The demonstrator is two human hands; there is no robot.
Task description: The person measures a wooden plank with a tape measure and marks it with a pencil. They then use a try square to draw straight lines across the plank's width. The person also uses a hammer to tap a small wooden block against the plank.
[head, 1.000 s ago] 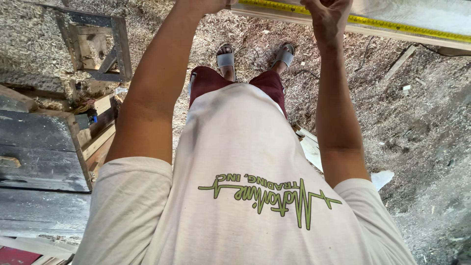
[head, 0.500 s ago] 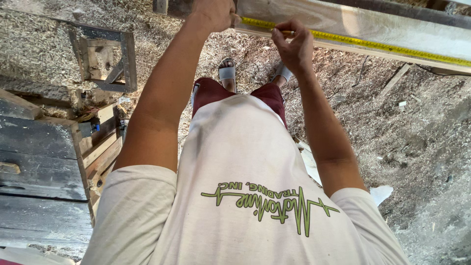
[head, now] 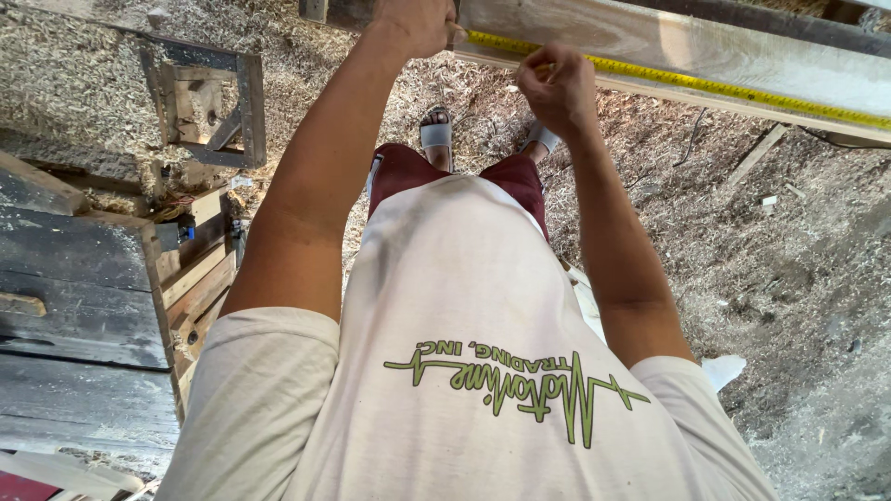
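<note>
A long pale wooden plank lies across the top of the view in front of me. A yellow tape measure is stretched along its near edge. My left hand is closed over the tape's left end at the plank, and the frame's top edge partly cuts the hand off. My right hand pinches the tape a short way to the right of it. Below the hands I see my white shirt, dark red shorts and sandalled feet.
Sawdust and wood shavings cover the ground. A dark weathered workbench with stacked wood strips stands at the left. A square wooden frame lies at the upper left. A loose stick and white scraps lie at the right.
Both hands and the plank have come lower into view. My right hand has slid left along the tape, closer to my left hand.
</note>
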